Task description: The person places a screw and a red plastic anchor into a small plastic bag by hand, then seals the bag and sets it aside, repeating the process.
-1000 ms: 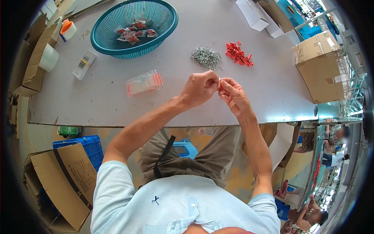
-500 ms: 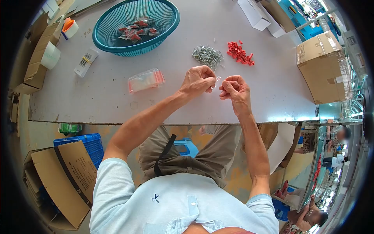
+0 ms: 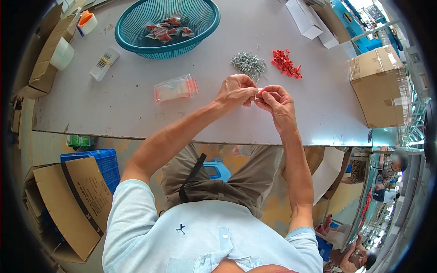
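My left hand pinches a small clear plastic bag, mostly hidden by the fingers. Right beside it, my right hand has its thumb and fingers pressed together at the bag. A bit of red shows at these fingertips, too small to make out. Just beyond the hands lie a heap of small silver metal pins or screws and a pile of small red plastic pieces. To the left is a stack of clear bags with red edges.
A teal plastic basket holds several filled bags. A barcoded pack and tape rolls lie left on the table. A cardboard box stands at right, white boxes behind. Other people sit far right.
My right hand has come up against the left, closing the gap at the bag. The whole table view has shifted slightly to the right.
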Tool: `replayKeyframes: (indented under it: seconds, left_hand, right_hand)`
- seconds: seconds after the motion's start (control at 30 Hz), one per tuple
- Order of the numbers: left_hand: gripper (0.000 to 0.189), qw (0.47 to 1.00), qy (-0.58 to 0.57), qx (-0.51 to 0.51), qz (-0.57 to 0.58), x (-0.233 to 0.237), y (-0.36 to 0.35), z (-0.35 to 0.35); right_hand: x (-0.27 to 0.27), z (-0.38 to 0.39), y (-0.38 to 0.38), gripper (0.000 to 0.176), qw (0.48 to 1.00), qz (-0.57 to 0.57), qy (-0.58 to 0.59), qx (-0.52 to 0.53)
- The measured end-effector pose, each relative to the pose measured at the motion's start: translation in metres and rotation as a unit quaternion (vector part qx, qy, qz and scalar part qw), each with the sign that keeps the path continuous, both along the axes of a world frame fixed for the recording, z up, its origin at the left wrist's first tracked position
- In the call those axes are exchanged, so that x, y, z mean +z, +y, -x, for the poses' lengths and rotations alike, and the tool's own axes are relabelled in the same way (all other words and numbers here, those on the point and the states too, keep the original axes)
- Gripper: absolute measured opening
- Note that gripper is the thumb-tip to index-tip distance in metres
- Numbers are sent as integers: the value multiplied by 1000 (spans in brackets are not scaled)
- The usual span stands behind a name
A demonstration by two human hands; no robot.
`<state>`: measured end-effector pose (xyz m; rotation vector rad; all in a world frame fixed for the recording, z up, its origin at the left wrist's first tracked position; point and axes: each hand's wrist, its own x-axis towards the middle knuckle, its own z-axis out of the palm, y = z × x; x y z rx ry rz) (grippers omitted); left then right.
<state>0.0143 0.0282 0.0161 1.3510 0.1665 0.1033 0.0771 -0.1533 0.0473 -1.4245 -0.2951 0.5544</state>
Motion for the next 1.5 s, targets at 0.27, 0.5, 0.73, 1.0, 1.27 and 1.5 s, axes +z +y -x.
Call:
replayKeyframes:
  seconds: [0.27,0.5,0.73,1.0,1.27,1.5]
  left_hand:
    - [20,1000,7,-10,21,-1,2,0]
    - [18,999,-3,-19,31,-6,1,-2]
    - [19,998,-1,-34,55,-2,2,-1]
    - [14,994,-33,-72,72,-4,3,-3]
    - [6,946,-225,8,-232,-3,-13,4]
    - [10,994,-39,34,-100,-3,-3,-3]
  right_hand:
    - [-11,-4,-8,11,993,20,-110,-32]
    - [-3,9,4,8,971,81,-221,-28]
    - [-11,10,4,8,957,110,-266,-45]
    - [-2,3,0,13,986,83,-145,14]
    - [5,4,-3,14,961,193,-196,13]
    - [-9,-19,-23,14,980,174,-92,3]
